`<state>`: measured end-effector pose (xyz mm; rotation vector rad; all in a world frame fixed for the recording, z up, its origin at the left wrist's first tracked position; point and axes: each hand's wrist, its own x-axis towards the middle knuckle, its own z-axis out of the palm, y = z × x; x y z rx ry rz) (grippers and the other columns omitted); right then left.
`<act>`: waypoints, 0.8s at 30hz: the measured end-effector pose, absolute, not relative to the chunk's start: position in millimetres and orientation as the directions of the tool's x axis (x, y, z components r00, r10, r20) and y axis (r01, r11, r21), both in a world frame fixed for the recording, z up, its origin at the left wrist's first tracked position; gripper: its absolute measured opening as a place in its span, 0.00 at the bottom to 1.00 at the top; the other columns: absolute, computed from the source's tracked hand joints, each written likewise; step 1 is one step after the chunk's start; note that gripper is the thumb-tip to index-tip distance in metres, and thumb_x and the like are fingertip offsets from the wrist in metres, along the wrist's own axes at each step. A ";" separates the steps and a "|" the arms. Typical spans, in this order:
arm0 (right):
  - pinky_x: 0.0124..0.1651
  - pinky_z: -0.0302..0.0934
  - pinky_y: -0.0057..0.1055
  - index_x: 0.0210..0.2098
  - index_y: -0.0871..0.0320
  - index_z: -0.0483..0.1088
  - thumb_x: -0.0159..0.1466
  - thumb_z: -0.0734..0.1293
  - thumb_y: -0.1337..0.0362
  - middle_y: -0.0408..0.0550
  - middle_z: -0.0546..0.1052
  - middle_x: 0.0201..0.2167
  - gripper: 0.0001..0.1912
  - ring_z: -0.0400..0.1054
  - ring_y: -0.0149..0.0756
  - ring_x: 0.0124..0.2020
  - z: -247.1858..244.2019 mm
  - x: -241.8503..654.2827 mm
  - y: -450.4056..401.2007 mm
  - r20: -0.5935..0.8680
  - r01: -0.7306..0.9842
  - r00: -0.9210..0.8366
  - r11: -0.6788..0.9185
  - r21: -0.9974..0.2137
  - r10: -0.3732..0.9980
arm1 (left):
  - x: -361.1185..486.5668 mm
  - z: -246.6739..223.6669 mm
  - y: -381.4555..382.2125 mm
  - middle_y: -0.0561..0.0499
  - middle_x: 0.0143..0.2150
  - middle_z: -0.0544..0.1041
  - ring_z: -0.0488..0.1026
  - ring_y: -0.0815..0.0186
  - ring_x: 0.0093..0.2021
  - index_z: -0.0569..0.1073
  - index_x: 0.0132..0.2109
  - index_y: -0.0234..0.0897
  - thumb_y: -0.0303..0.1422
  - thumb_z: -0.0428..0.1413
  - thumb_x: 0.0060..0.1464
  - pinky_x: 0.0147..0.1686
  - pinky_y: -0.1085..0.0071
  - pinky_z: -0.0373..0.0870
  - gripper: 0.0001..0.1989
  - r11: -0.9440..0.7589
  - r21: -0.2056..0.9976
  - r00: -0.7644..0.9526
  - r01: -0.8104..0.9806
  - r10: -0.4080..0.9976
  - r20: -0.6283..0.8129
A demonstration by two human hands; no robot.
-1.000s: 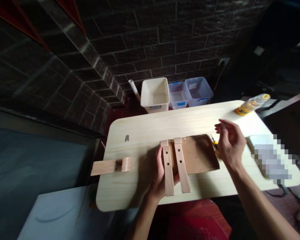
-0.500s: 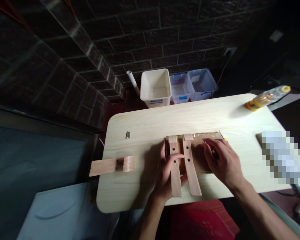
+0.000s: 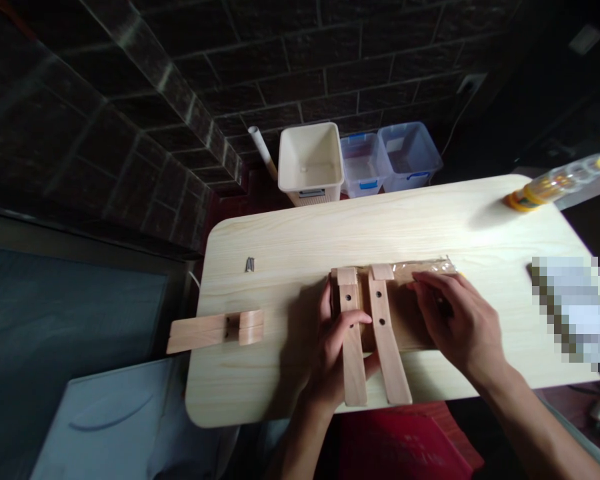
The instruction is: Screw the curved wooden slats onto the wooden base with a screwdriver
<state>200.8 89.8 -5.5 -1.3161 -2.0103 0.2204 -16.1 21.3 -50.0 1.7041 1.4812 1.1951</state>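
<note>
Two curved wooden pieces, the left one and the right one, lie side by side across a brown cardboard box. Each has dark holes and a short block at its far end. My left hand is closed around the left piece and the box's left end, its thumb across the wood near a hole. Over the box's right part, my right hand is curled with thumb and index close together; anything inside it is hidden. A bit of yellow shows just behind its knuckles.
Several screws lie at the table's left. Another pair of wooden pieces overhangs the left edge. A clear bottle-shaped container with yellow ends stands back right, near a blurred-out object. Behind the table are a cream bin and clear tubs.
The camera view has shifted slightly, so the table's things sit a little differently in the picture. My right hand's fingertips have moved slightly away from me over the box. My left hand keeps its hold.
</note>
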 end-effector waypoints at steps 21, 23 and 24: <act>0.41 0.73 0.35 0.54 0.52 0.76 0.73 0.69 0.67 0.49 0.84 0.42 0.12 0.78 0.40 0.39 -4.3 201.6 91.5 0.475 0.725 -0.290 0.515 -0.458 0.831 | -15.9 -41.9 21.3 0.49 0.80 0.51 0.59 0.43 0.77 0.78 0.46 0.44 0.25 0.71 0.48 0.73 0.50 0.64 0.19 -0.208 0.889 -0.007 0.409 0.973 0.231; 0.42 0.73 0.35 0.55 0.52 0.76 0.73 0.68 0.67 0.49 0.84 0.42 0.12 0.78 0.40 0.40 -5.0 202.3 91.6 0.471 0.716 -0.311 0.529 -0.455 0.826 | -15.7 -43.0 21.1 0.49 0.80 0.50 0.58 0.42 0.78 0.78 0.46 0.44 0.25 0.71 0.47 0.73 0.49 0.64 0.19 -0.191 0.891 -0.011 0.413 0.977 0.214; 0.43 0.73 0.36 0.55 0.52 0.76 0.73 0.68 0.67 0.49 0.84 0.42 0.12 0.77 0.41 0.40 -5.5 202.7 91.4 0.469 0.711 -0.323 0.538 -0.453 0.822 | -15.5 -43.8 21.0 0.50 0.80 0.49 0.58 0.42 0.78 0.78 0.46 0.44 0.25 0.72 0.47 0.73 0.49 0.64 0.19 -0.179 0.891 -0.014 0.418 0.979 0.204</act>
